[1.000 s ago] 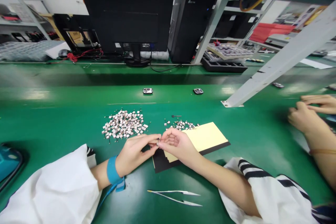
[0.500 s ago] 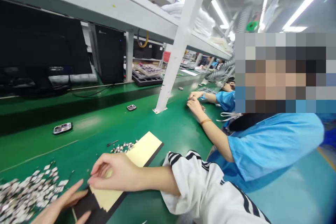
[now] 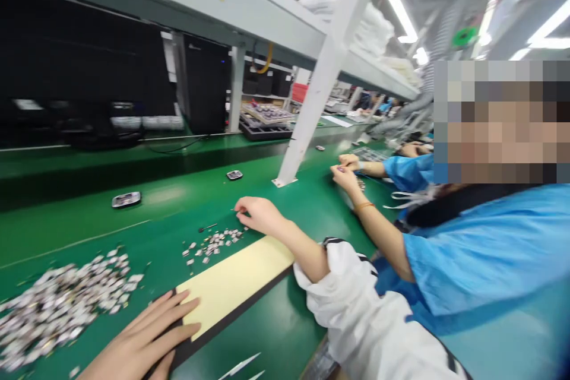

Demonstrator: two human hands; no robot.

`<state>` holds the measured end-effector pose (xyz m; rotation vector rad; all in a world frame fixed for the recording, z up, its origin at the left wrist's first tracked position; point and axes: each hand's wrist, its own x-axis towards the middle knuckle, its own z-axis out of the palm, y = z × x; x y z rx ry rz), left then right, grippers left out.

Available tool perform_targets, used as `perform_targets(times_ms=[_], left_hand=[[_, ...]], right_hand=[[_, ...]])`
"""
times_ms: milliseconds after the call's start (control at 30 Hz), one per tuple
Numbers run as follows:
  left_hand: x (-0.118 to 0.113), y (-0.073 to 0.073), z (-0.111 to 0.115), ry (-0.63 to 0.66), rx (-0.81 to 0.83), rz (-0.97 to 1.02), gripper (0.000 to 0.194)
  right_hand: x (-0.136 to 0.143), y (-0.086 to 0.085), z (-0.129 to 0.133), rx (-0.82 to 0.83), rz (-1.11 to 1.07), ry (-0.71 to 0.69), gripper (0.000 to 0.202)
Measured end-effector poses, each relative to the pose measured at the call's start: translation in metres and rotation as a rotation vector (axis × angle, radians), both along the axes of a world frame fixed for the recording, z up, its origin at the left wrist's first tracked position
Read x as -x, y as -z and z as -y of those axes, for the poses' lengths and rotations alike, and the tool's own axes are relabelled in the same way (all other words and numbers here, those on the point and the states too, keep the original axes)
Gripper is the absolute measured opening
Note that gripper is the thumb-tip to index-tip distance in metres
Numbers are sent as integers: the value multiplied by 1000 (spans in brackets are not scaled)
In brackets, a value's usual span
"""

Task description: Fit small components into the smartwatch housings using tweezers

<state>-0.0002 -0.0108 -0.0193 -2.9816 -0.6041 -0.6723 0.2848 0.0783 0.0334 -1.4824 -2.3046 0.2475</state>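
My left hand [image 3: 142, 332] lies with its fingers stretched over the near end of a pale yellow paper strip [image 3: 236, 279], which rests on a black board [image 3: 240, 314]. Beyond the strip's far end is my right hand [image 3: 262, 214], low above the green table [image 3: 320, 214]. Its fingertips are pinched together; whatever they hold is too small to make out. Just left of it lies a small pile of tiny whitish square parts [image 3: 218, 240], with a thin dark screw-like piece [image 3: 208, 228] beside it. A larger heap of similar parts [image 3: 71, 303] spreads at the left.
White-tipped tweezers [image 3: 240, 366] show at the bottom edge. Two small framed devices [image 3: 126, 199] lie farther back. A white post [image 3: 312, 113] rises from the table under a shelf. At the right, a co-worker in a blue sleeve [image 3: 485, 249] handles something small.
My right hand has gone from the strip's near end to beyond its far end. My left hand has moved onto the strip, fingers flat. The view has shifted left.
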Motion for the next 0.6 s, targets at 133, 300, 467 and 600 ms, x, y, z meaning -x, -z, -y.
perform_targets(times_ms=[133, 300, 467, 600], left_hand=[[-11, -37, 13, -47, 207, -67, 30], [-15, -40, 16, -91, 435, -41, 29], [-17, -38, 20, -76, 394, -35, 33], [-19, -41, 22, -72, 281, -65, 34]], right_hand=[[-3, -2, 4, 35, 94, -47, 12], [0, 3, 5, 39, 176, -124, 14], [3, 2, 6, 18, 227, -144, 13], [1, 2, 6, 20, 238, -151, 13]])
